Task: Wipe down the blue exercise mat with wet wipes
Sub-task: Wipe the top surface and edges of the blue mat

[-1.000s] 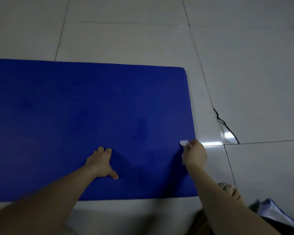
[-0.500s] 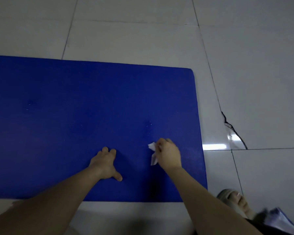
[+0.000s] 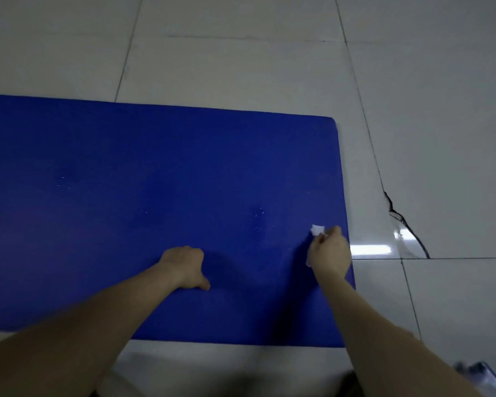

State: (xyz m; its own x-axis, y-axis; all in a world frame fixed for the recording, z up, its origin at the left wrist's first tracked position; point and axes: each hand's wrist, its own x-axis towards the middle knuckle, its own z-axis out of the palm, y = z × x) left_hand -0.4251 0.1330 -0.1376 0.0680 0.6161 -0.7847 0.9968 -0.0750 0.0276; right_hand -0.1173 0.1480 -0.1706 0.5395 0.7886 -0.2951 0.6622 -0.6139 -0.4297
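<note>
The blue exercise mat lies flat on the tiled floor, its right end in view. My right hand grips a crumpled white wet wipe and holds it down on the mat close to the right edge. My left hand rests on the mat near the middle of the front half, fingers curled under, thumb pointing right, nothing in it.
Pale floor tiles surround the mat. A dark crack runs through the tile just right of the mat, beside a bright light reflection. A blurred blue-white object sits at the bottom right corner.
My right hand swept the wipe left toward the mat's middle, then back right to near the edge. The fingers of my left hand curled under; it stayed in place.
</note>
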